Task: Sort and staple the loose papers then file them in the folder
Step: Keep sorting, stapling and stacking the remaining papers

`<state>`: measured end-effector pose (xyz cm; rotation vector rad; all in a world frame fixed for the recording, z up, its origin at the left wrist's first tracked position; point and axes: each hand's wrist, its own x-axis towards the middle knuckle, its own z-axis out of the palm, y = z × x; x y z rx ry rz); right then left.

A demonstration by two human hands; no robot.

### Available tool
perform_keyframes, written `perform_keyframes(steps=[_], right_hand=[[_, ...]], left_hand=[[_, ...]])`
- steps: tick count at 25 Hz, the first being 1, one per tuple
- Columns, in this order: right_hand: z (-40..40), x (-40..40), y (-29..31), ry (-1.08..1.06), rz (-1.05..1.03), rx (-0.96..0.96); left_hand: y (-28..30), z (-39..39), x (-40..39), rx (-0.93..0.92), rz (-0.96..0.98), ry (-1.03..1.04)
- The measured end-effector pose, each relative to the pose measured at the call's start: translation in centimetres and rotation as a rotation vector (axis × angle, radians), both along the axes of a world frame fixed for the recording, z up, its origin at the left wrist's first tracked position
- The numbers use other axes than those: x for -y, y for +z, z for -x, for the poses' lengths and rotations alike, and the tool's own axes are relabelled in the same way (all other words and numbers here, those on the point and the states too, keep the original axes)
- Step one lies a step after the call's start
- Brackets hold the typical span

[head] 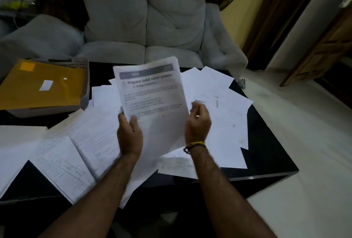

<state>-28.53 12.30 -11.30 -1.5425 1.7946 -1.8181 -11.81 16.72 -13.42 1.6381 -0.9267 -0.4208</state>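
The left hand (129,133) grips a printed sheet (150,93) above the paper-strewn surface (266,142). The right hand (198,121) curls loosely beside its edge; whether it pinches anything cannot be told.

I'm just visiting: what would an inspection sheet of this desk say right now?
Surface: dark table, mostly covered.
Job's things: loose papers spread across it; printed sheet held up; yellow folder in a grey tray at far left. No stapler seen.
Clutter: nothing seen beyond the papers.
Grippers: left hand grips the sheet's lower edge; right hand beside it, fingers curled, contact unclear.
Cables: nothing seen.
Surroundings: grey sofa behind, pale floor at right.
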Motion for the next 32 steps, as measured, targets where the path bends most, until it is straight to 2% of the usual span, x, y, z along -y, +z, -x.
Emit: perform_keyframes(steps=[1, 3, 4, 5, 8, 12, 15, 17, 22, 24, 26, 28, 29, 32], right_hand=[[2.4, 0.8, -0.3, -0.117, -0.16, -0.013], [7.0, 1.3, -1.8, -0.299, -0.695, -0.13], [8.7, 1.1, -2.6, -0.34, -0.915, -0.205], [10.1, 0.7, -3.0, -0.36, -1.043, -0.247], [12.3, 0.2, -3.8, -0.383, -1.183, -0.308], [13.7, 0.9, -3.3, -0.401, -1.262, -0.303], [14.6, 1.5, -4.4, -0.296, -1.206, -0.126], [14.6, 0.7, -4.2, -0.26, -1.057, -0.053], [13.0, -2.0, 1.0, -0.406, -0.762, -0.339], [12.0, -2.0, 4.3, -0.443, -0.569, -0.484], [10.2, -1.8, 7.8, -0.471, -0.283, -0.525], [8.0, -1.8, 11.6, -0.478, -0.005, -0.449], [6.9, -1.9, 13.0, -0.46, 0.062, -0.408], [4.1, -1.5, 14.5, -0.319, -0.02, -0.208]], left_hand=[[-0.4, 0.9, 0.1, -0.026, -0.049, -0.046], [-2.4, 3.5, -0.2, -0.019, -0.131, -0.159], [-3.5, 4.8, -0.6, 0.004, -0.161, -0.215], [-4.7, 5.9, -1.1, 0.033, -0.18, -0.265], [-6.7, 7.4, -1.8, 0.178, -0.206, -0.31], [-6.4, 7.4, -1.6, 0.164, -0.201, -0.237], [-6.3, 7.5, -1.6, 0.166, -0.179, -0.234], [-6.2, 7.5, -1.7, 0.161, -0.174, -0.231], [-5.4, 7.3, -1.8, 0.103, -0.225, -0.266], [-5.4, 6.8, -1.3, 0.045, -0.262, -0.289], [-5.0, 6.0, -0.8, -0.02, -0.291, -0.28], [-4.3, 5.2, -0.5, -0.083, -0.299, -0.239], [-3.9, 4.7, -0.5, -0.105, -0.3, -0.214], [-2.6, 2.1, -0.5, -0.114, -0.292, -0.154]])
